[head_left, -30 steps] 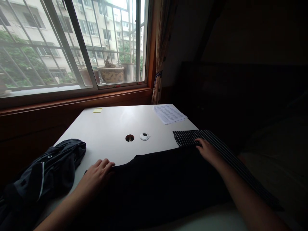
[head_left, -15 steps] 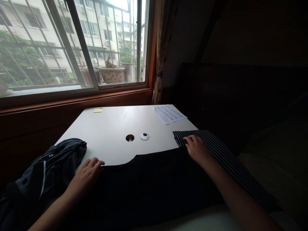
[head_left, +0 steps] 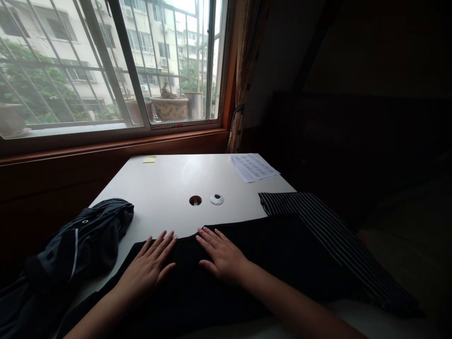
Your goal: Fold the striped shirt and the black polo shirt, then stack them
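A black garment (head_left: pixel 278 254) is spread across the near part of the white table (head_left: pixel 165 183); its exact kind cannot be made out in the dark. My left hand (head_left: pixel 146 266) lies flat on its left part, fingers spread towards the far edge. Close by on the right, my right hand (head_left: pixel 221 256) also rests flat on the cloth, fingertips at the far edge and thumb out. Neither hand grips anything. A black-and-white striped cloth (head_left: pixel 325 221) lies at the right, partly covered by the black garment.
A crumpled dark garment (head_left: pixel 95 235) with a white stripe lies at the table's left edge. Printed sheets (head_left: pixel 252 168) and a yellow sticky note (head_left: pixel 149 159) are at the back. Mid-table are a round hole (head_left: pixel 195 200) and its white cap (head_left: pixel 216 199). Beyond stands a barred window (head_left: pixel 169 61).
My right hand has moved left from the striped cloth to the middle of the black garment and flattened. My left hand has shifted slightly right, its fingers now spread flat.
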Demonstrator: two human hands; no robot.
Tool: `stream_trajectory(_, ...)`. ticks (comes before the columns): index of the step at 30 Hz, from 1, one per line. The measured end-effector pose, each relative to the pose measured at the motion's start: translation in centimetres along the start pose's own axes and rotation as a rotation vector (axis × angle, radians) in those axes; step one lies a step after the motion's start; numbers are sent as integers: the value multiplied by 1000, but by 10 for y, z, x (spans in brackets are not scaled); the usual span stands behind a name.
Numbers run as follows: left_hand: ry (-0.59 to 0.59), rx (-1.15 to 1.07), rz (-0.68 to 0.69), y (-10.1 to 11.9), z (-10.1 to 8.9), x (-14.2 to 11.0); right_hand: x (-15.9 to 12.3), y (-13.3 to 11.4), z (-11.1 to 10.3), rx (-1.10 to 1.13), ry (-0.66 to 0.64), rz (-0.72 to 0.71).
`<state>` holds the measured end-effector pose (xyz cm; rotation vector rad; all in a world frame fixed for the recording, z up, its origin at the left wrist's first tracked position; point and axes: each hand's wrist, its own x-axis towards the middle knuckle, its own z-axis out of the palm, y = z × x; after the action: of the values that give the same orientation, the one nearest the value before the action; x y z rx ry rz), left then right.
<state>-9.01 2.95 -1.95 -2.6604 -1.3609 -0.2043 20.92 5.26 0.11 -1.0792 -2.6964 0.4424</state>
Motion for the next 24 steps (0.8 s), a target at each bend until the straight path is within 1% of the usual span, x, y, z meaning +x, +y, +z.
stream_trajectory(2,-24,-17,-40,-12,0,-5,-2,11,-5,-14,-4,53)
stream_trajectory(5,-54,-27,-99,-19,1,-12,-10,28,-12,-46,-7,114)
stream_trajectory(9,-53,-25,-177,-22,3,-22,-27,52,-15,-98,17,182)
stream_trajectory(13,-28,-16,-247,-26,5,-33,-54,80,-21,-143,48,232)
stream_trajectory(16,-20,3,-264,-27,3,-35,-75,100,-27,-173,76,273)
stream_trajectory(18,1,25,-249,-23,-3,-34,-85,109,-31,-194,89,303)
stream_trajectory(20,34,33,-194,-11,-12,-29,-89,106,-33,-221,115,326)
stream_trajectory(21,51,28,-150,-1,-17,-25,-87,100,-33,-231,136,331)
stream_trajectory(22,63,16,-100,11,-22,-21,-84,89,-32,-235,159,325)
stream_trajectory(24,77,-17,10,40,-29,-13,-76,59,-26,-213,192,282)
